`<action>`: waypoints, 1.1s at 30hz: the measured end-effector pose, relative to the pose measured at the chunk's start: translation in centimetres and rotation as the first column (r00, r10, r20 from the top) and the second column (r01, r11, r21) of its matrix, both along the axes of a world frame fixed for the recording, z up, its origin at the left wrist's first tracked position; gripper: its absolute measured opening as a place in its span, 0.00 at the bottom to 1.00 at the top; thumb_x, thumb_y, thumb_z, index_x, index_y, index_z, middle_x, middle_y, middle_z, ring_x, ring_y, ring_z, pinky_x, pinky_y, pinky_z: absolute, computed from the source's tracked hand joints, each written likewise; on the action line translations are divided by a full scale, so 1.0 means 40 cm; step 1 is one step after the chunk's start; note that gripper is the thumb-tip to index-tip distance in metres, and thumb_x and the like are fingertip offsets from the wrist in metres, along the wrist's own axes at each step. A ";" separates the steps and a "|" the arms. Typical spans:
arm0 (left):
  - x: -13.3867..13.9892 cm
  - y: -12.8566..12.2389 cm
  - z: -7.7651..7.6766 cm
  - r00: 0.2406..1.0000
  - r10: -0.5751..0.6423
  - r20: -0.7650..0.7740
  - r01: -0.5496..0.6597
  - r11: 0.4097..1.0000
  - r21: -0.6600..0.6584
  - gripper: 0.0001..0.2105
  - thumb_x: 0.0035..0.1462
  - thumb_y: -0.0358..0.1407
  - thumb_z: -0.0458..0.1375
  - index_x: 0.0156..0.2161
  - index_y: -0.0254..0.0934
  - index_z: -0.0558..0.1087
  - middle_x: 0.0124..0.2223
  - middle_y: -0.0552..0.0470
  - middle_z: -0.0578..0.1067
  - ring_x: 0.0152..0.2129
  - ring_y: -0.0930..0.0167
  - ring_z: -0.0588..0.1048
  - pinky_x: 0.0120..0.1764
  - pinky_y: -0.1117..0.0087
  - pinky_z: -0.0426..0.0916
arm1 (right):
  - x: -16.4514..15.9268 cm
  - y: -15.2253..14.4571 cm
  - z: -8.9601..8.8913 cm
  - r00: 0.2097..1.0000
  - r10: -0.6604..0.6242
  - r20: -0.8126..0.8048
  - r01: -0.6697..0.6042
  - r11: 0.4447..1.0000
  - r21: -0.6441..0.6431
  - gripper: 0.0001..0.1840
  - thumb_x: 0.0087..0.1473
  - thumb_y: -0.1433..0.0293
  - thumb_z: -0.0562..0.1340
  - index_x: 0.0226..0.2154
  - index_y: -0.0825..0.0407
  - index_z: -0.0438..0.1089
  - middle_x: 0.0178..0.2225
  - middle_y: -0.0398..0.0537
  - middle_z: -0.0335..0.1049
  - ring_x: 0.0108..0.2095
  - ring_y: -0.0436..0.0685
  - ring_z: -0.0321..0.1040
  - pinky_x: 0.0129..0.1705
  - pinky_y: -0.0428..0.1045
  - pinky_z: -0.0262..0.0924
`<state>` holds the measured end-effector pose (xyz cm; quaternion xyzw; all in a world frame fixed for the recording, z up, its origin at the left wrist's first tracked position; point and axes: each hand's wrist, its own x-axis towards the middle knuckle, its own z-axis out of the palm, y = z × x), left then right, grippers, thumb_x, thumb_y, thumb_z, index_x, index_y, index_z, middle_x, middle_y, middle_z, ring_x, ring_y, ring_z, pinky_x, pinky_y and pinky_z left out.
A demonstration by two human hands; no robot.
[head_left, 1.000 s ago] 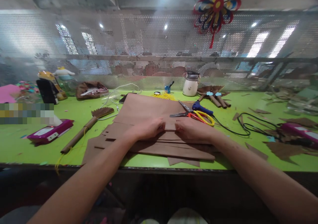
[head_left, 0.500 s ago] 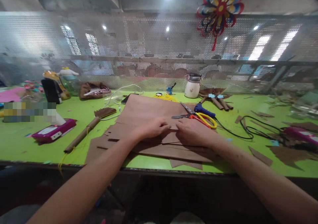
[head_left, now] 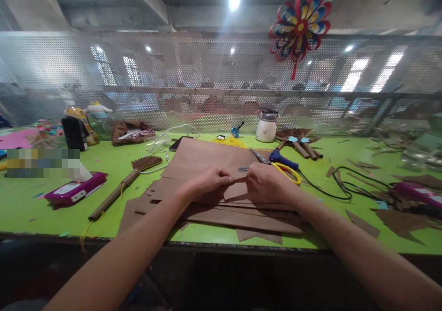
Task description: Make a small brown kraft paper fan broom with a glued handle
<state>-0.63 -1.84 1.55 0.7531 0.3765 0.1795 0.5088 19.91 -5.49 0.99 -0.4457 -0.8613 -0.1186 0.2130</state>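
Note:
Between my hands, just above a stack of brown kraft paper (head_left: 203,157), is a narrow brown paper strip (head_left: 241,176). The fingertips of my left hand (head_left: 211,182) pinch its left end. At its other end, my right hand (head_left: 267,182) is closed on the strip with bent fingers. Behind the right hand lie scissors with yellow handles (head_left: 293,175), their blades partly covered by that hand. A blue glue gun (head_left: 283,159) rests close behind them, its black cable trailing right. Several layers of the paper sit under my wrists, near the table's front edge.
A paper piece with a rolled stem and pleated top (head_left: 119,191) lies left, near a purple power strip (head_left: 76,189). At the back stand a white jar (head_left: 267,126) and several rolled paper pieces (head_left: 304,147). Paper scraps (head_left: 397,223) litter the right side.
The view has tipped slightly upward. Both hands have lifted the strip a little off the stack, and my right hand now covers more of the scissors.

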 end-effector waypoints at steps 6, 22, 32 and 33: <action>-0.001 0.018 -0.013 0.999 -0.028 -0.033 0.032 0.993 0.116 0.17 0.53 0.48 0.54 0.31 0.32 0.71 0.20 0.58 0.60 0.17 0.78 0.56 0.21 0.75 0.51 | 0.011 -0.001 0.001 0.934 0.077 -0.349 -0.172 0.953 -0.250 0.19 0.47 0.73 0.59 0.45 0.53 0.67 0.37 0.47 0.72 0.33 0.52 0.66 0.35 0.46 0.57; 0.008 0.016 -0.011 0.988 0.004 -0.152 0.084 0.819 0.567 0.13 0.56 0.39 0.50 0.28 0.33 0.71 0.25 0.55 0.68 0.25 0.75 0.64 0.28 0.75 0.58 | 0.034 0.041 -0.021 0.768 -0.056 -0.639 -0.298 0.850 -0.433 0.12 0.49 0.64 0.60 0.25 0.57 0.72 0.20 0.42 0.66 0.23 0.49 0.61 0.25 0.44 0.54; 0.014 0.006 -0.016 0.982 -0.150 -0.118 0.191 0.795 0.575 0.11 0.57 0.37 0.49 0.35 0.33 0.71 0.32 0.53 0.72 0.31 0.73 0.68 0.36 0.74 0.61 | -0.003 0.009 -0.007 0.832 0.098 -0.547 -0.315 0.894 -0.318 0.10 0.50 0.67 0.59 0.24 0.55 0.71 0.23 0.42 0.69 0.26 0.49 0.63 0.27 0.43 0.55; 0.014 0.005 -0.014 0.980 -0.149 -0.132 0.198 0.796 0.572 0.11 0.57 0.37 0.49 0.34 0.33 0.71 0.31 0.53 0.71 0.30 0.73 0.67 0.35 0.74 0.61 | -0.002 0.008 -0.004 0.834 0.095 -0.544 -0.311 0.895 -0.321 0.10 0.51 0.67 0.59 0.24 0.55 0.71 0.22 0.42 0.69 0.25 0.49 0.62 0.27 0.43 0.54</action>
